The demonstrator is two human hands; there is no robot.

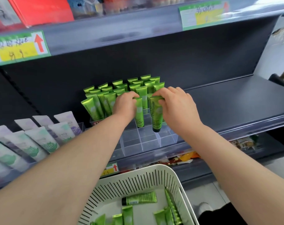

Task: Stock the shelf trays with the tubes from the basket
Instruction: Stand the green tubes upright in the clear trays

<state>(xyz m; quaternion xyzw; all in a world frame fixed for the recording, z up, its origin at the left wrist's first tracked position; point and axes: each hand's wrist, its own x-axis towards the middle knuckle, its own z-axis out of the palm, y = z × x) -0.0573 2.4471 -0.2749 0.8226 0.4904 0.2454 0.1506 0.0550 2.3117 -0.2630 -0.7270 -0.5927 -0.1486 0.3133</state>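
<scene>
A clear divided tray (pixel 147 140) stands on the dark shelf, its back rows filled with several upright green tubes (pixel 105 101). My left hand (pixel 125 103) pinches the crimped top of a green tube (pixel 139 115) that stands cap-down in a tray cell. My right hand (pixel 177 106) pinches the top of a second green tube (pixel 156 116), cap down, hanging just above an empty front cell. Below, a white slotted basket (pixel 154 177) holds several more loose green tubes (pixel 140 198).
White and lilac tubes (pixel 39 137) stand in trays to the left on the same shelf. The shelf surface (pixel 227 103) stretches right of the tray. An upper shelf edge with price labels (pixel 19 46) overhangs. Snack packets (pixel 185 157) lie on the shelf below.
</scene>
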